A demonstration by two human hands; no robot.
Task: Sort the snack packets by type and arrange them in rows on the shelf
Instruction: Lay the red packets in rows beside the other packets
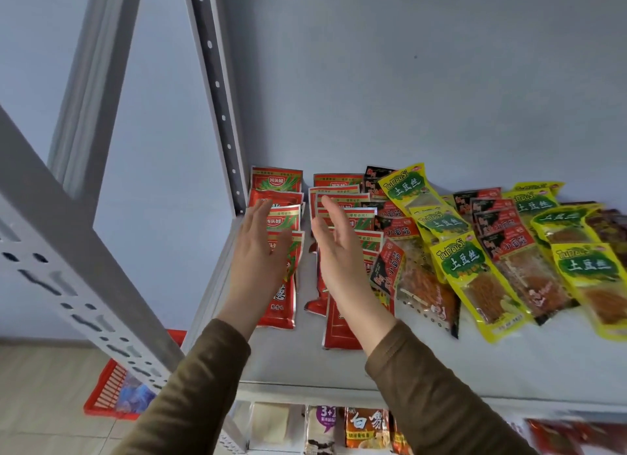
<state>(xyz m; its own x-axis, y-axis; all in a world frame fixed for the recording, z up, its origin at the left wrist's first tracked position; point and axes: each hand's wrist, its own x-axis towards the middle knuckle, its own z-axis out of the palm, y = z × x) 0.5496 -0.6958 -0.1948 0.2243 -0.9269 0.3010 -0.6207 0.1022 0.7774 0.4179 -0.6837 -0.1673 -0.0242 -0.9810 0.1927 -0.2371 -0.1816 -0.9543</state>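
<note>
Hands hovering flat-fingered over the shelf (373,359): left hand (261,247) over one red packet row (281,251), right hand (336,247) over the next row (342,319), neither gripping anything.

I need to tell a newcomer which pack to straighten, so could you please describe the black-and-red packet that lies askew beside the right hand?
On the white shelf, look just right of the two rows of red packets, beside the right hand. There lies the black-and-red packet, in front of the others of its kind. Unlike those, it is turned so that its label runs sideways.
</note>
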